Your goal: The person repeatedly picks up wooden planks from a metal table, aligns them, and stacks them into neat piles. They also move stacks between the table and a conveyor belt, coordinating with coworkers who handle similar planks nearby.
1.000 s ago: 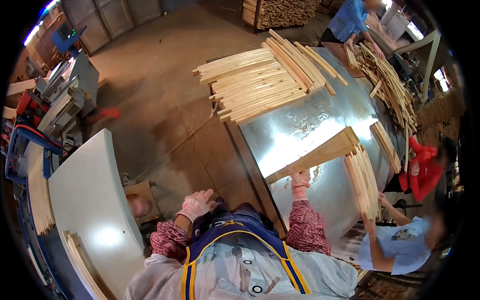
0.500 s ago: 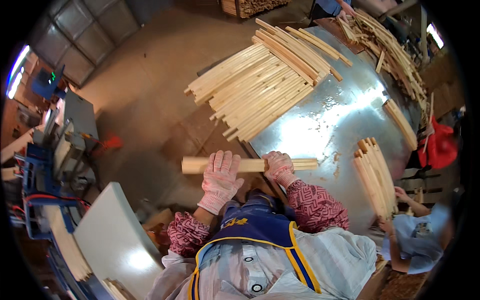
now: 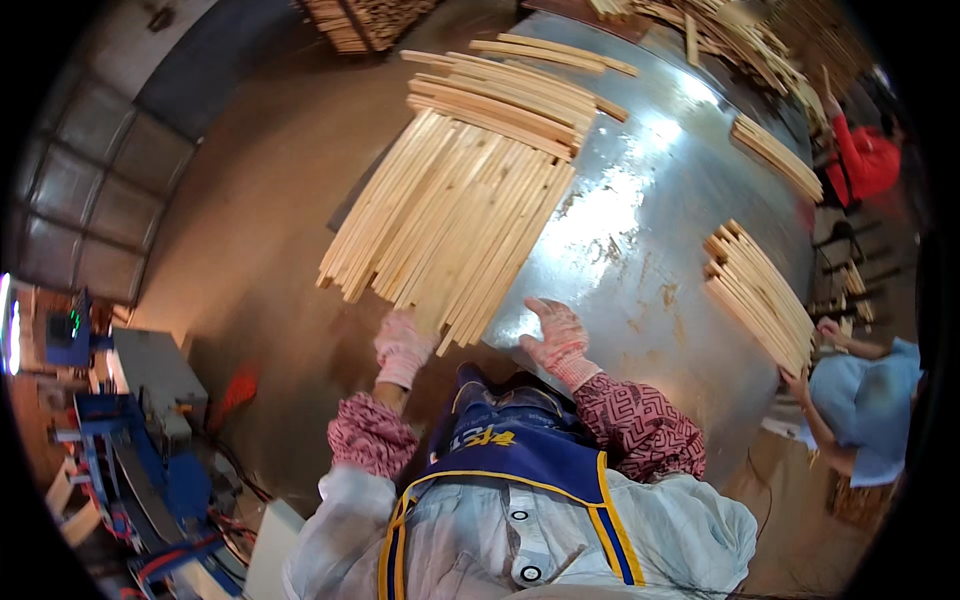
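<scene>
A pile of pale wooden strips (image 3: 455, 215) lies side by side on the metal table (image 3: 640, 320), with its near ends jutting past the edge. At those ends is my left hand (image 3: 403, 350) in a pinkish glove, touching or very close to the wood. Its fingers are blurred and partly hidden, so I cannot make out a grip. Over the table's near edge, right of the pile, my right hand (image 3: 560, 345) is open, thumb and fingers apart and nothing in it. Across the pile's far end lies a layer of crosswise strips (image 3: 500, 110).
At the right, a person in light blue (image 3: 865, 400) handles a bundle of strips (image 3: 760, 290). A person in red (image 3: 865, 165) is farther back, near another short bundle (image 3: 775, 155). Blue machinery (image 3: 150, 480) stands at the left; stacked wood (image 3: 365, 20) is at the back.
The short bundle of strips held in both hands has left them; strips now jut from the pile's near end. My hands have moved apart, and the view has turned toward the right.
</scene>
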### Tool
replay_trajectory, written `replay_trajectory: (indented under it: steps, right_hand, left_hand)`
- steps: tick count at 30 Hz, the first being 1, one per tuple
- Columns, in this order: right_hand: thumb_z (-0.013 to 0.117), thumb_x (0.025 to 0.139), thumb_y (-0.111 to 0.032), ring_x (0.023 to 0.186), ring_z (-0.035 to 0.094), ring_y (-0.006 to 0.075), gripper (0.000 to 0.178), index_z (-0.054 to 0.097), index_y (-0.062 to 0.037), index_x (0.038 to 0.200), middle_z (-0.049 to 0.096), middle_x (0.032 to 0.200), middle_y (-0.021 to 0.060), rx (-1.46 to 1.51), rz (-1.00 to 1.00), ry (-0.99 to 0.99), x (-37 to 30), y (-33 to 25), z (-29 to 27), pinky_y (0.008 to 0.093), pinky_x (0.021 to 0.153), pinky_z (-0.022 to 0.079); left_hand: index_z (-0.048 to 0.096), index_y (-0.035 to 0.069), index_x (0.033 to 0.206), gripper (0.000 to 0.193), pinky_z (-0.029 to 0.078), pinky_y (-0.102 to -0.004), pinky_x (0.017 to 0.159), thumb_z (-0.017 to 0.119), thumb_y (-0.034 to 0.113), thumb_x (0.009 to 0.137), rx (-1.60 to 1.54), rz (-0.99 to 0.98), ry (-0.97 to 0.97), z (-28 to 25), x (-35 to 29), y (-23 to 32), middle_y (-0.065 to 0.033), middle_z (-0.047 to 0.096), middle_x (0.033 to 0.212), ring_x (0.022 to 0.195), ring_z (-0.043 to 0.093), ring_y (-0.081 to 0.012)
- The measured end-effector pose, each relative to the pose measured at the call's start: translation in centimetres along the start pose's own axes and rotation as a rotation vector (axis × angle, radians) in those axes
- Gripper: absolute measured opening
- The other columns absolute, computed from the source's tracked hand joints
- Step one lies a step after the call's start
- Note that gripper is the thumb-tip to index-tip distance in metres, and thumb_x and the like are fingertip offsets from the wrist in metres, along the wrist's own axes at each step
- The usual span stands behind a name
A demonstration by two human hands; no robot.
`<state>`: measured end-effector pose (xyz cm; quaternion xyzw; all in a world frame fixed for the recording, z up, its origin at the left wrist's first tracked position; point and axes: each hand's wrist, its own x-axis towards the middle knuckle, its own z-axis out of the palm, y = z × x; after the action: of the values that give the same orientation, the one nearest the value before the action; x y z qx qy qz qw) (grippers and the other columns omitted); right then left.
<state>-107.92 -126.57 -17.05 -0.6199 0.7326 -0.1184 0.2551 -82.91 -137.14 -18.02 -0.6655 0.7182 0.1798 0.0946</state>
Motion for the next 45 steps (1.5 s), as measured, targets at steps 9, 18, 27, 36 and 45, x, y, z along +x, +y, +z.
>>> replay_trajectory:
  steps: [9,18,27,36,45]
  right_hand:
    - [0.067,0.079,-0.038,0.119,0.054,0.0315,0.059,0.055,-0.0121,0.131,0.058,0.129,0.0145,0.129,0.577,0.065,-7.7,3.9,3.4,0.0402,0.1,0.043]
    - [0.063,0.08,-0.036,0.118,0.057,0.0292,0.056,0.055,-0.0105,0.13,0.062,0.124,0.0135,0.341,0.654,-0.048,-4.7,-0.9,6.0,0.0361,0.1,0.044]
    - [0.064,0.08,-0.034,0.119,0.057,0.0283,0.056,0.058,-0.0066,0.128,0.061,0.126,0.0154,0.308,0.616,-0.093,0.5,-2.8,4.9,0.0353,0.102,0.042]
    - [0.059,0.081,-0.039,0.119,0.056,0.0304,0.057,0.058,-0.0077,0.129,0.06,0.128,0.015,0.384,0.525,-0.154,2.2,-3.1,5.4,0.0358,0.102,0.042]
    - [0.058,0.08,-0.036,0.116,0.058,0.0289,0.055,0.057,-0.0112,0.129,0.062,0.124,0.0139,0.253,0.56,-0.242,0.5,-1.3,4.8,0.0371,0.097,0.046]
  left_hand:
    - [0.045,0.016,0.133,0.069,0.051,-0.0514,0.082,0.067,0.047,0.076,0.073,-0.111,0.035,-1.6,19.5,-0.2,-0.0127,0.047,0.13,0.115,0.054,-0.0327]
    - [0.023,0.005,0.149,0.086,0.012,-0.0492,0.116,0.054,0.052,0.085,0.39,0.212,0.29,0.2,22.1,-3.0,-0.018,0.031,0.15,0.141,0.025,-0.0345]
    - [0.021,0.003,0.148,0.071,0.017,-0.0472,0.115,0.042,0.038,0.09,0.403,0.227,0.207,3.5,23.4,-2.4,-0.0184,0.025,0.153,0.142,0.022,-0.0341]
    - [0.031,0.013,0.145,0.069,0.036,-0.0413,0.107,0.058,0.028,0.084,0.204,0.188,0.102,-1.9,24.5,0.1,-0.013,0.037,0.148,0.132,0.042,-0.0292]
    - [0.013,0.019,0.154,0.094,0.007,-0.0487,0.117,0.062,0.048,0.079,0.321,0.145,0.056,-1.8,22.8,0.5,-0.0203,0.012,0.159,0.146,0.012,-0.0387]
